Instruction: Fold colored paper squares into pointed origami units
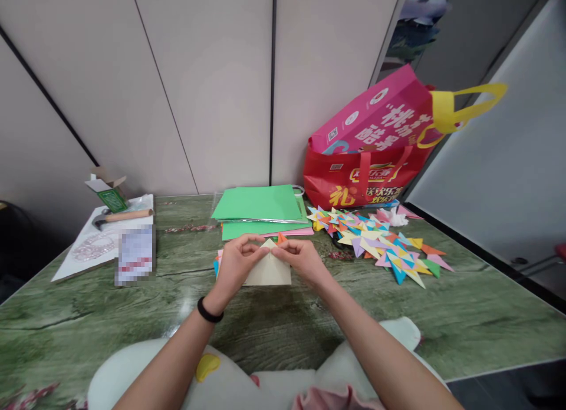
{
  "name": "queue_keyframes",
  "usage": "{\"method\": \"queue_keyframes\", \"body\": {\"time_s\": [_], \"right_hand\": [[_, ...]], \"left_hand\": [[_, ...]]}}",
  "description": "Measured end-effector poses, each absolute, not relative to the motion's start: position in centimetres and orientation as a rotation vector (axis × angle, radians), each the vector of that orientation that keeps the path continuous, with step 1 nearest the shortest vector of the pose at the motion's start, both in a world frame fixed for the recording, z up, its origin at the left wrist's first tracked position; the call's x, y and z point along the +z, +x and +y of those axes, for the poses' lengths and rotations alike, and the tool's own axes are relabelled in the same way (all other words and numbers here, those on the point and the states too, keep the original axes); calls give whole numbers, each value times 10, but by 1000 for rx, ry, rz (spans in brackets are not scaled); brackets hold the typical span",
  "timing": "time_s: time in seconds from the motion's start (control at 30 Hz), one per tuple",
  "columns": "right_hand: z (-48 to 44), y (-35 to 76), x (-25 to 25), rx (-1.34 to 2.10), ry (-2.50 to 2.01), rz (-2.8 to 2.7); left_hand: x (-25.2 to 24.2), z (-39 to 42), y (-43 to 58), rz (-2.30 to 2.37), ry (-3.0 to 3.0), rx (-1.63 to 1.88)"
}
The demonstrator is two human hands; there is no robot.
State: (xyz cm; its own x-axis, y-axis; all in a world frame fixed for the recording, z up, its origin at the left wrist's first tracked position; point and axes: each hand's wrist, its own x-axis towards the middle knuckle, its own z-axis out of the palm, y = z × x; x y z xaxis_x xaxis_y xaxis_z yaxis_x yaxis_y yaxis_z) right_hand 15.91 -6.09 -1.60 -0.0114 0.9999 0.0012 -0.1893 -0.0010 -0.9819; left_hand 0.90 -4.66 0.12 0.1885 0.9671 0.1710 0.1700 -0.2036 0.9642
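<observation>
A cream sheet of paper [269, 271], folded to a point at its top, lies on the green wood-grain table [132, 316]. My left hand [237, 260], with a black band on the wrist, pinches the sheet's upper left edge. My right hand [299, 259] pinches the upper right edge beside the point. Both hands have their fingers closed on the paper, thumbs meeting near the tip. Bits of orange and blue paper [217, 264] peek out from under the hands.
A stack of green paper sheets [260, 207] lies just behind the hands. A pile of several coloured folded triangles [380, 242] spreads at the right. Red and pink shopping bags [375, 145] stand at the back right. A hammer [121, 217], a small box [108, 192] and papers sit at the left.
</observation>
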Motion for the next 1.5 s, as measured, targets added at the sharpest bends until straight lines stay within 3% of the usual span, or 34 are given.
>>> {"method": "queue_keyframes", "body": {"time_s": [0.53, 1.0, 1.5], "right_hand": [[-60, 158, -21, 1212, -1053, -1114], [-61, 157, -20, 1082, -1022, -1181], [-59, 161, -23, 1262, -972, -1125]], "left_hand": [[2, -47, 12, 1078, 1682, 1243], [6, -47, 8, 1026, 1626, 1099], [6, -47, 7, 1070, 1646, 1100]]}}
